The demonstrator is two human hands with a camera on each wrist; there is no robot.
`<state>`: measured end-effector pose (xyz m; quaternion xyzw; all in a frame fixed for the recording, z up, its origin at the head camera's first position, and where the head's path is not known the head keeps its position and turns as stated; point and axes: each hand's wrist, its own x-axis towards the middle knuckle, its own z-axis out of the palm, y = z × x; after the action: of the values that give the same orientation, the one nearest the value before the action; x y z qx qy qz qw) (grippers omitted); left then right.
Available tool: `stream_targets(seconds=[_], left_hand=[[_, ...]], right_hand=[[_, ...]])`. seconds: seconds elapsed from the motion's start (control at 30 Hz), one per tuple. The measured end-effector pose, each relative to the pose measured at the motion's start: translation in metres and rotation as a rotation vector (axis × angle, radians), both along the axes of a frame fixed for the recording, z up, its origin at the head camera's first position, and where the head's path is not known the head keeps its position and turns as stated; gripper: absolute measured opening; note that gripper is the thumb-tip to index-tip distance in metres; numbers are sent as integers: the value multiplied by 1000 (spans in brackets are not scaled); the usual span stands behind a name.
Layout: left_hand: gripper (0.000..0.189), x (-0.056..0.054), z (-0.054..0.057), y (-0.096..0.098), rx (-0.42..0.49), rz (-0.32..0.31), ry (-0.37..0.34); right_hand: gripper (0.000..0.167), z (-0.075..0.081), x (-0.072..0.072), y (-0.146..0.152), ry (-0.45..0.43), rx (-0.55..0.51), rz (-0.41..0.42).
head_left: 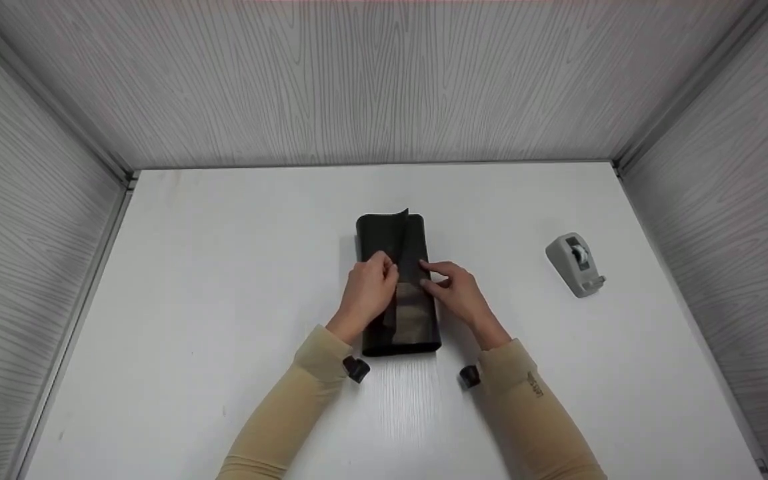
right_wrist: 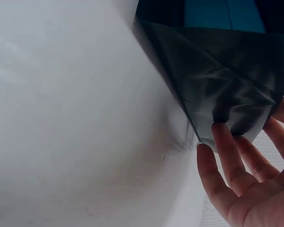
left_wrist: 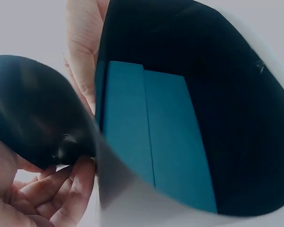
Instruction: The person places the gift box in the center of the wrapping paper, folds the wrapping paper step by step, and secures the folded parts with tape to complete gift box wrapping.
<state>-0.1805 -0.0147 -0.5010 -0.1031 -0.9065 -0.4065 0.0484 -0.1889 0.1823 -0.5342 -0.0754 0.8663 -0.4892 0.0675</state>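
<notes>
A black wrapping sheet goes round a teal box, leaving a loose tube with its near end gaping. The left wrist view looks into that end, and the box lies inside with a seam along it. My left hand pinches the sheet's free edge, which stands up as a flap along the top. My right hand has its thumb and forefinger against the right side of the wrap. Its fingers are spread and only lightly bent along the sheet in the right wrist view.
A grey tape dispenser with a roll in it stands on the white table to the right. Grey wood-grain panels wall in the back and both sides. Small black cameras sit on both wrists.
</notes>
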Motion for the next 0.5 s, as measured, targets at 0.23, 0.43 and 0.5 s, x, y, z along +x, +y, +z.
stream_targets(seconds=[0.23, 0.43, 0.5], left_hand=[[14, 2, 0, 1, -69, -80, 6], [30, 2, 1, 1, -134, -137, -33], [34, 3, 2, 0, -138, -147, -51]], right_hand=[[39, -1, 2, 0, -7, -7, -4], [37, -3, 2, 0, -12, 16, -11], [35, -3, 2, 0, -29, 2, -11]])
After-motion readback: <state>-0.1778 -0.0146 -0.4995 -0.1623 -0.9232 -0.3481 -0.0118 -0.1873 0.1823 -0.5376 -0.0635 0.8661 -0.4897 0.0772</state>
